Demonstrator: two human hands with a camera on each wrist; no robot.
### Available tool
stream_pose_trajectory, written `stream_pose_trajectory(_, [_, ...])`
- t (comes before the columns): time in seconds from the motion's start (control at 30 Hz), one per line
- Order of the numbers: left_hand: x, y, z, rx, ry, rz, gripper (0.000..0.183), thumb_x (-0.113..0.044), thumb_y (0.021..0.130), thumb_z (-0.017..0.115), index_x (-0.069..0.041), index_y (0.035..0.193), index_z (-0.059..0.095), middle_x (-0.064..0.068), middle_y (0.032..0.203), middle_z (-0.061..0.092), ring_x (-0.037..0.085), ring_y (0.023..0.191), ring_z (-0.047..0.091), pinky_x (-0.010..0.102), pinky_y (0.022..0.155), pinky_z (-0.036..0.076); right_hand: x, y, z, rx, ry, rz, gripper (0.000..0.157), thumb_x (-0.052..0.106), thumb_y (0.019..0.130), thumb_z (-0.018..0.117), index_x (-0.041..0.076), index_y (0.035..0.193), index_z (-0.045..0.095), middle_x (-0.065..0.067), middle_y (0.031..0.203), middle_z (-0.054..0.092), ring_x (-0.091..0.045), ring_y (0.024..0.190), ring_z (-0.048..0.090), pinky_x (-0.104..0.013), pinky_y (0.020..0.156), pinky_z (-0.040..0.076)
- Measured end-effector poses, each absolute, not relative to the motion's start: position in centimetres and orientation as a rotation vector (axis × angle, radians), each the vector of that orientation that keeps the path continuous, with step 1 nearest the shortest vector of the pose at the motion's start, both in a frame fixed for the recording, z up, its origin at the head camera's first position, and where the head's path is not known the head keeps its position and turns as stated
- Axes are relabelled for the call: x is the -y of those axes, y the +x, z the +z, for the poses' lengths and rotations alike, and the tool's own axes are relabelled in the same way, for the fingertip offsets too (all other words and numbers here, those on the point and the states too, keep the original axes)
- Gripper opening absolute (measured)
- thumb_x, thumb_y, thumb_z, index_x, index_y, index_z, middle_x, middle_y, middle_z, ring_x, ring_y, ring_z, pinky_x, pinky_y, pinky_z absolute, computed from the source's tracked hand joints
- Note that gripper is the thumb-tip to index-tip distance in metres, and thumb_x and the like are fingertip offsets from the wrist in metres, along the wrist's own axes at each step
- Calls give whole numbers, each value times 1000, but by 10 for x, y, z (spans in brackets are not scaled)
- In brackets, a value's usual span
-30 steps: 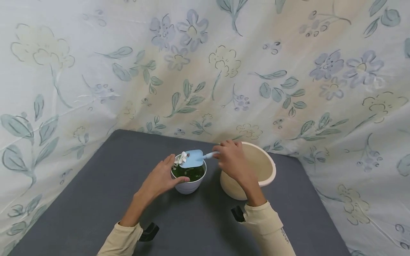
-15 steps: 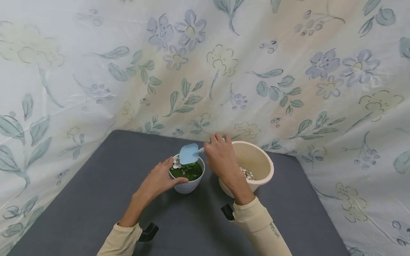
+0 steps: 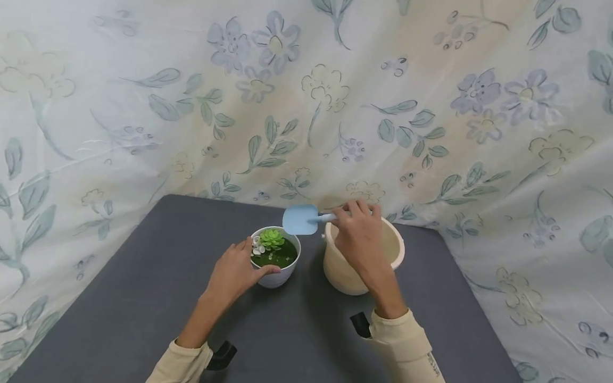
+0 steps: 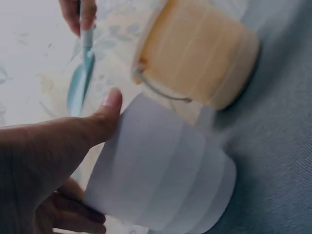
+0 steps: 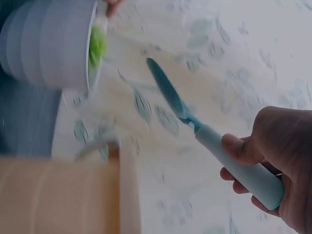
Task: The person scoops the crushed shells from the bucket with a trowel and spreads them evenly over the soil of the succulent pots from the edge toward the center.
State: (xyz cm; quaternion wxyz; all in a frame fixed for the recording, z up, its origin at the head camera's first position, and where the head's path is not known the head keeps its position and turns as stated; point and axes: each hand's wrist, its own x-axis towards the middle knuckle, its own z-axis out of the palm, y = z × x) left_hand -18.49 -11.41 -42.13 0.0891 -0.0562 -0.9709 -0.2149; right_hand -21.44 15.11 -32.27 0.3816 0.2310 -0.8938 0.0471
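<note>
My left hand (image 3: 235, 271) holds the rim of a white ribbed flower pot (image 4: 161, 165), thumb on the near side and fingers at the left. Inside the pot are a bright green succulent (image 3: 271, 239), a dark green surface and a small heap of white pebbles (image 3: 257, 247) beside the fingers. My right hand (image 3: 356, 229) grips the handle of a light blue hand trowel (image 3: 300, 219). The trowel's blade is raised above and between the pot and a cream bucket (image 3: 347, 274); no pebbles show on it. My right hand hides part of the bucket's opening.
The bucket stands right of the pot, its wire handle (image 4: 161, 92) hanging at the side. Both stand on a dark grey table (image 3: 143, 276). A floral cloth (image 3: 306, 106) hangs close behind the table's far edge.
White pebbles left the trowel's blade into the pot's left side. The trowel then moved right, away from the pot towards the bucket, uncovering the succulent. My left hand stays on the pot.
</note>
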Motion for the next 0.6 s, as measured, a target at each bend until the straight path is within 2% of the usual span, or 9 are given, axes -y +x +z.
stream_pose_trajectory(0.1, [109,-180,-422,2809,-138,-460,112,-78,77,74,9,146,55,27,133,69,48,111,70,59,102,56,-179,-210,-320,2260,543,174,15,8,90,81,2,103,81,-16,95,71,-36,91,61,-56,89,48])
stream_pose_trajectory(0.17, [105,-180,-420,2753,-112,-393,107,-80,77,72,6,139,63,26,131,71,44,109,72,61,107,52,-201,-207,-317,2276,510,187,14,7,90,80,2,103,80,-17,94,70,-36,90,59,-58,87,47])
stream_pose_trajectory(0.27, [99,-184,-415,2693,-111,-397,99,-78,81,70,2,139,65,25,141,65,41,123,67,65,115,43,-231,-203,-314,2321,460,169,14,3,87,81,2,102,81,-16,90,69,-36,86,56,-59,83,45])
stream_pose_trajectory(0.33, [92,-189,-409,2668,-163,-460,94,-74,85,69,0,143,62,25,149,58,42,140,56,67,118,40,-248,-203,-312,2366,426,132,15,0,85,82,1,100,81,-17,89,68,-37,87,56,-60,84,44])
stream_pose_trajectory(0.47, [70,-200,-399,2642,-379,-555,90,-67,91,67,-1,151,54,25,154,53,41,145,52,63,119,41,-270,-211,-315,2486,355,-7,16,0,83,83,2,99,81,-17,92,71,-37,94,58,-62,91,45])
stream_pose_trajectory(0.6, [40,-213,-392,2639,-584,-583,86,-64,94,66,-3,153,53,25,155,53,40,146,51,59,120,43,-280,-226,-322,2612,304,-137,13,2,84,83,3,96,80,-15,92,72,-36,99,59,-63,97,45])
